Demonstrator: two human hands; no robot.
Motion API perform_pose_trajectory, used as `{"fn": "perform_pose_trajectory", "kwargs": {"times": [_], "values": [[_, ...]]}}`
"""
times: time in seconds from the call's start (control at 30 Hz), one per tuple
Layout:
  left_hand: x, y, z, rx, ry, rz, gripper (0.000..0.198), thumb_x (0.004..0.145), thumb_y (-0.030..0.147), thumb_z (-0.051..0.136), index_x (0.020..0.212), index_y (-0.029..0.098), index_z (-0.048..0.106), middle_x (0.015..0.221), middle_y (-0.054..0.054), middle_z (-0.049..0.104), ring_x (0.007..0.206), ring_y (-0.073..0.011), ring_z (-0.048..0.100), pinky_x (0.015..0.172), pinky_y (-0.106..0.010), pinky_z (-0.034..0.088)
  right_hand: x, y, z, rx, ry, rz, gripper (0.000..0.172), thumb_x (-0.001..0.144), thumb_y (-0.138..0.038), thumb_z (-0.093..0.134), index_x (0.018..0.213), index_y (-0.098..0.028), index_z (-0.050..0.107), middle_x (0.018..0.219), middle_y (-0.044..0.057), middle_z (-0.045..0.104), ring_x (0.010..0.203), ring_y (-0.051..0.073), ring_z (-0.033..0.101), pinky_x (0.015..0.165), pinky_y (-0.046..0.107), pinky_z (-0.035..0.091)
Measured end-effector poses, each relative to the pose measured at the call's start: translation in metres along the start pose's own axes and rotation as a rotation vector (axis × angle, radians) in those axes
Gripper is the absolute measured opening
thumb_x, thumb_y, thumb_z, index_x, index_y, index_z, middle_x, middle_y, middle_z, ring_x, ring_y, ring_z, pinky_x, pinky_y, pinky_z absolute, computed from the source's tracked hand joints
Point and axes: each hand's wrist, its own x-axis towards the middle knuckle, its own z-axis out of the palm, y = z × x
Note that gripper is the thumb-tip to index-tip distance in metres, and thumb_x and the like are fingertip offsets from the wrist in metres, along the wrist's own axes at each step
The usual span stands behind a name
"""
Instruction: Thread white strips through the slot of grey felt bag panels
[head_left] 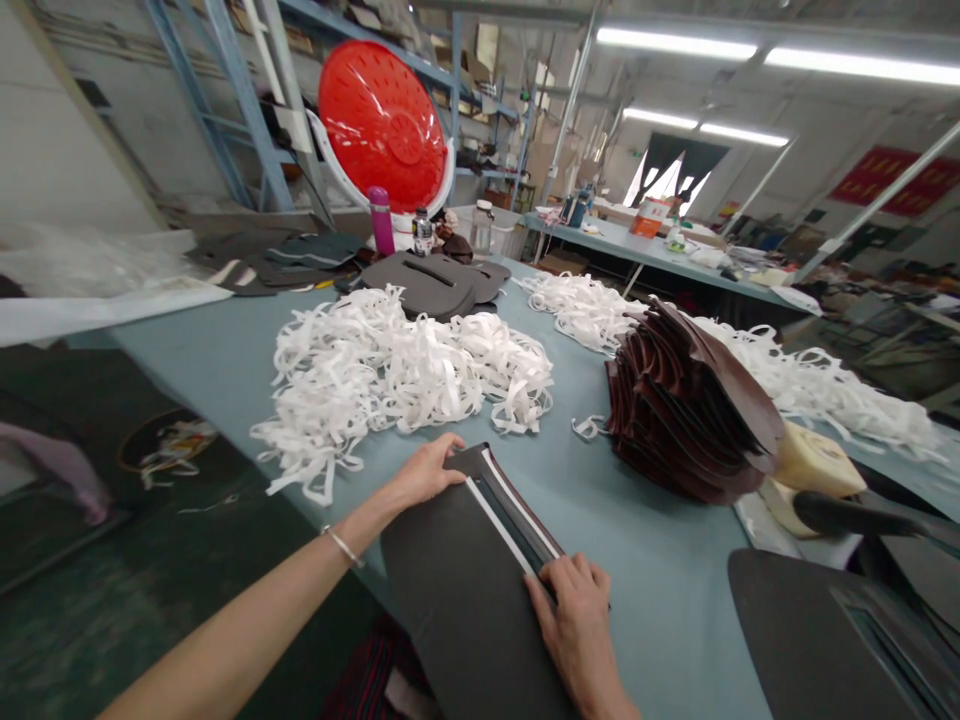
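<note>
The left hand (424, 472) sits half open, fingers draped over the top end of a dark slotted panel (457, 590) lying on the grey-blue table (660, 610), below a heap of white strips (397, 375). The right hand (574, 625) curls over the slot's edge, its grip unclear, beside a fanned stack of brown leather pieces (690, 405).

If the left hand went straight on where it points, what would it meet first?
The left hand, on the dark panel, would probably cross the blue table to the brown stack of curved pieces first; depth is unclear, and white strips lie close by.
</note>
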Motion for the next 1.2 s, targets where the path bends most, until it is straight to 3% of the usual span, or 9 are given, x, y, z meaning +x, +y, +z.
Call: {"fn": "perform_pose_trajectory", "kwargs": {"times": [0.13,0.27,0.43,0.7,0.83,1.07,1.2], "values": [[-0.024,0.012,0.009,0.119,0.14,0.09,0.034,0.08,0.022,0.061,0.113,0.021,0.054,0.117,-0.009,0.053,0.114,-0.0282,0.046,0.099,-0.047,0.035,-0.001,-0.006,0.001,-0.073,0.008,0.047,0.017,0.09,-0.029,0.054,0.075,-0.021,0.057,0.073,0.002,0.059,0.075,0.021,0.05,0.079,0.037,0.028],[-0.044,0.015,0.023,0.184,0.124,0.294,0.011,0.087,0.02,0.053,0.097,0.022,0.058,0.102,-0.005,0.057,0.102,-0.0224,0.051,0.091,-0.04,0.041,0.012,-0.019,0.009,-0.104,-0.026,0.159,0.019,0.091,-0.026,0.053,0.075,-0.02,0.059,0.073,0.002,0.061,0.076,0.021,0.051,0.077,0.036,0.028],[-0.047,0.011,0.029,0.105,0.18,0.301,0.008,0.084,0.018,0.057,0.092,0.021,0.057,0.097,-0.004,0.057,0.096,-0.0212,0.052,0.088,-0.038,0.043,0.051,-0.045,0.03,-0.143,-0.036,0.219,0.015,0.091,-0.021,0.052,0.079,-0.02,0.062,0.079,0.004,0.064,0.081,0.022,0.054,0.071,0.033,0.029],[-0.045,0.009,0.027,0.095,0.193,0.307,0.011,0.083,0.018,0.059,0.094,0.02,0.056,0.097,-0.004,0.057,0.097,-0.0214,0.052,0.088,-0.038,0.044,0.097,-0.071,0.062,-0.144,0.005,0.151,0.017,0.087,-0.011,0.054,0.095,-0.02,0.065,0.09,0.006,0.062,0.086,0.022,0.053,0.072,0.033,0.035],[-0.046,0.007,0.027,0.153,0.17,0.356,0.022,0.087,0.016,0.053,0.108,0.022,0.058,0.103,-0.006,0.057,0.1,-0.0211,0.051,0.09,-0.039,0.044,0.098,-0.077,0.066,-0.162,0.027,0.091,0.019,0.086,-0.009,0.053,0.098,-0.017,0.066,0.089,0.007,0.061,0.085,0.023,0.051,0.074,0.035,0.039],[-0.048,0.005,0.032,0.263,0.18,0.4,0.02,0.091,0.016,0.047,0.104,0.02,0.061,0.105,-0.007,0.056,0.103,-0.0206,0.051,0.09,-0.038,0.045,0.074,-0.075,0.06,-0.215,0.044,0.008,0.02,0.084,-0.005,0.051,0.097,-0.012,0.065,0.086,0.01,0.059,0.082,0.025,0.05,0.072,0.037,0.042],[-0.049,0.004,0.034,0.324,0.134,0.501,0.019,0.09,0.012,0.049,0.103,0.02,0.06,0.113,-0.006,0.057,0.112,-0.0208,0.049,0.096,-0.039,0.043,0.074,-0.075,0.06,-0.226,0.058,0.0,0.022,0.084,-0.003,0.048,0.094,-0.012,0.065,0.086,0.01,0.058,0.082,0.025,0.049,0.072,0.039,0.044]]}}
